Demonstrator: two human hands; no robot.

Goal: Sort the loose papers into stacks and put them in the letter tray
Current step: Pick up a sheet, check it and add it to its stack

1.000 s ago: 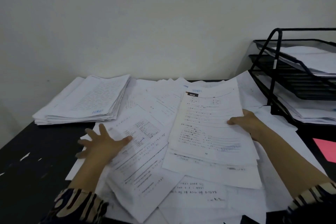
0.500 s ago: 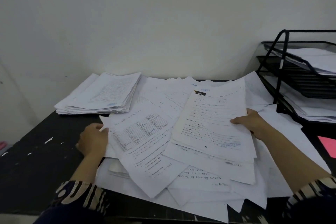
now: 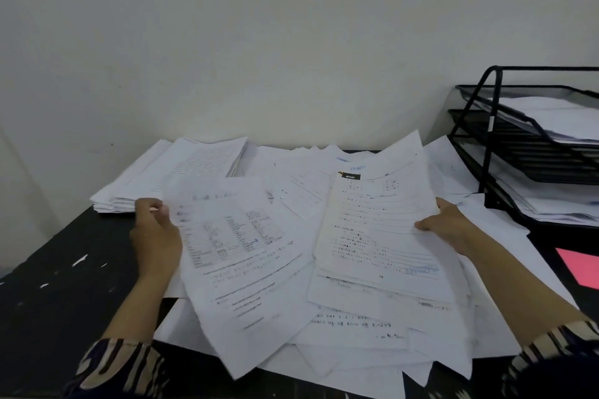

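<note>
Head view: loose papers litter the table; left hand pinches a table-printed sheet, right hand grips a sheaf. Sorting looks midway; next, each likely joins a stack, then the letter tray far right

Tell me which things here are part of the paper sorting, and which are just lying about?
Part of the job:
- loose papers
- neat stack
- letter tray
- table sheet, gripped by left hand
- bundle, gripped by right hand

Lying about:
- pink sheet
- black desk
</note>
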